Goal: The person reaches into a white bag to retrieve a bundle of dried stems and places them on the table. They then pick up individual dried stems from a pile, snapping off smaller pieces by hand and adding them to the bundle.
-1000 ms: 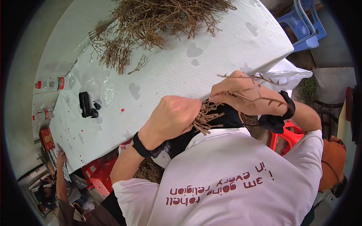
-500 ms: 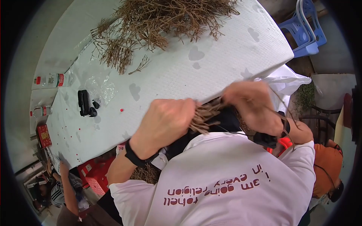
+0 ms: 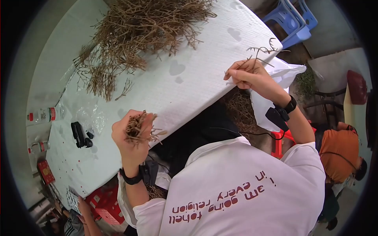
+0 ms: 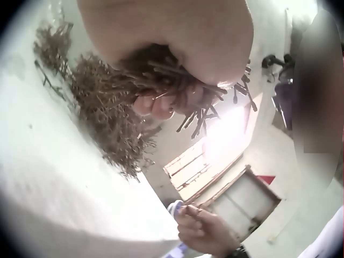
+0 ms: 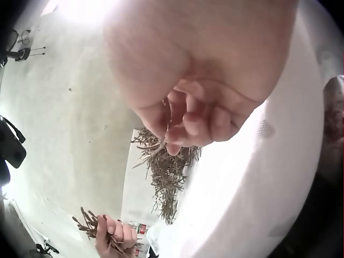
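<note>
In the head view, the left hand (image 3: 132, 137) grips a bundle of short brown twigs (image 3: 136, 128) at the table's near edge. Its fingers curl round the same bundle (image 4: 156, 75) in the left wrist view. The right hand (image 3: 252, 76) is raised over the table's right edge, pinching a thin forked twig (image 3: 258, 59) between thumb and fingers. In the right wrist view its fingers (image 5: 196, 121) are bent together. A large heap of dry brown twigs (image 3: 141, 35) lies on the white table (image 3: 204, 67), with a small loose sprig (image 3: 125, 89) beside it.
Black devices (image 3: 78, 135) and clear plastic lie on the table's left part, near two bottles (image 3: 41, 116) and a red box (image 3: 45, 172). More twigs (image 3: 240, 110) are below the table edge by a white bag (image 3: 285, 74). Blue chairs (image 3: 289, 21) and other people stand around.
The hands have moved apart: the left went left with its bundle and turned, the right went up and right with the forked twig. The head view has shifted.
</note>
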The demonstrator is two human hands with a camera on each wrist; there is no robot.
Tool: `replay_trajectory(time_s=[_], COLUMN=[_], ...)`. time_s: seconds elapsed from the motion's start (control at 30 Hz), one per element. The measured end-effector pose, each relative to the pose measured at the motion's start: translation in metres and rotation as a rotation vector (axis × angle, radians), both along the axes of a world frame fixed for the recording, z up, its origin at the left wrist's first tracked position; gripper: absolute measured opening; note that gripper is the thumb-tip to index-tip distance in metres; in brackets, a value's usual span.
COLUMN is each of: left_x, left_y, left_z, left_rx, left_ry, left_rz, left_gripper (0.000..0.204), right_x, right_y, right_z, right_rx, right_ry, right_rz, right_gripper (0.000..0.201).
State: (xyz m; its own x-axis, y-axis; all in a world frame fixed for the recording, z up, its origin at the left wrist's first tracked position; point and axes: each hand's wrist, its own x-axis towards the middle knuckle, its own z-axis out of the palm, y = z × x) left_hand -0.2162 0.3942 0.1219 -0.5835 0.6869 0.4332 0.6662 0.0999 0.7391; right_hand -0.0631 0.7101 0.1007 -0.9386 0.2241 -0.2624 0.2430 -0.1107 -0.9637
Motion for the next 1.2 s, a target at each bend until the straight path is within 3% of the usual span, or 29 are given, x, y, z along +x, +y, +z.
replay_trajectory(time_s=[0.1, 0.13, 0.23, 0.27, 0.33, 0.4, 0.43, 0.5, 0.53, 0.6, 0.63, 0.67, 0.73, 0.83, 0.93, 1.0, 1.07, 1.13, 1.17, 1.2], left_x=[0.011, 0.013, 0.013, 0.017, 0.027, 0.031, 0.033, 0.039, 0.039, 0.038, 0.037, 0.036, 0.033, 0.046, 0.069, 0.083, 0.124, 0.153, 0.166, 0.187], left_y=[0.008, 0.012, 0.026, 0.029, 0.036, 0.038, 0.037, 0.036, 0.034, 0.026, 0.019, 0.011, -0.007, -0.053, -0.109, -0.165, -0.205, -0.219, -0.246, -0.286], left_z=[-0.003, -0.005, -0.014, -0.013, -0.012, -0.023, -0.024, -0.025, -0.026, -0.034, -0.038, -0.039, -0.029, -0.021, -0.018, -0.014, -0.013, -0.01, -0.033, -0.071], left_rx=[0.295, 0.297, 0.593, 0.593, 0.609, 0.645, 0.654, 0.524, 0.459, 0.44, 0.414, 0.39, 0.382, 0.334, 0.678, 0.709, 0.572, 0.045, 0.045, -0.169], left_ry=[-0.639, -0.646, -1.042, -1.038, -1.267, -1.37, -1.354, -1.318, -1.302, -1.286, -1.272, -1.257, -1.185, -1.084, -1.161, -1.235, -1.281, -1.217, -1.214, -1.059], left_rz=[-0.011, -0.018, -0.197, -0.186, -0.319, -0.413, -0.385, -0.397, -0.405, -0.354, -0.318, -0.268, -0.18, -0.019, 0.283, 0.186, 0.584, 1.081, 1.096, 1.161], left_gripper=[0.02, 0.02, 0.02, 0.02, 0.025, 0.023, 0.023, 0.025, 0.027, 0.021, 0.016, 0.012, 0.012, 0.011, 0.009, 0.01, 0.014, 0.023, 0.023, 0.042], right_x=[0.014, 0.021, 0.05, 0.063, 0.088, 0.11, 0.115, 0.126, 0.135, 0.152, 0.151, 0.143, 0.119, 0.073, 0.045, 0.03, 0.019, 0.012, 0.009, 0.007], right_y=[-0.001, -0.004, -0.003, 0.001, -0.002, 0.004, 0.003, 0.001, 0.004, 0.011, 0.011, 0.007, 0.003, -0.02, -0.042, -0.052, -0.06, -0.065, -0.065, -0.065], right_z=[0.013, 0.018, 0.017, 0.013, 0.002, -0.02, -0.032, -0.053, -0.066, -0.096, -0.105, -0.102, -0.087, -0.053, -0.035, -0.025, -0.017, -0.02, -0.025, -0.028], right_rx=[0.057, 0.062, 0.093, 0.121, 0.192, 0.238, 0.235, 0.429, 0.435, 0.78, 0.953, 0.954, 0.866, 0.766, 0.792, 0.802, 0.84, 0.853, 0.842, 0.832], right_ry=[-0.027, -0.038, -0.09, -0.126, -0.247, -0.447, -0.437, -0.77, -0.764, -0.77, -0.753, -0.726, -0.671, -0.495, -0.394, -0.347, -0.252, -0.197, -0.191, -0.187], right_rz=[0.033, 0.044, 0.099, 0.149, 0.131, 0.193, 0.223, 0.264, 0.284, 0.333, 0.363, 0.409, 0.334, 0.414, 0.571, 0.627, 0.654, 0.67, 0.678, 0.688], right_gripper=[0.018, 0.017, 0.014, 0.012, 0.018, 0.028, 0.028, 0.039, 0.039, 0.043, 0.045, 0.045, 0.044, 0.035, 0.029, 0.026, 0.023, 0.022, 0.021, 0.02])
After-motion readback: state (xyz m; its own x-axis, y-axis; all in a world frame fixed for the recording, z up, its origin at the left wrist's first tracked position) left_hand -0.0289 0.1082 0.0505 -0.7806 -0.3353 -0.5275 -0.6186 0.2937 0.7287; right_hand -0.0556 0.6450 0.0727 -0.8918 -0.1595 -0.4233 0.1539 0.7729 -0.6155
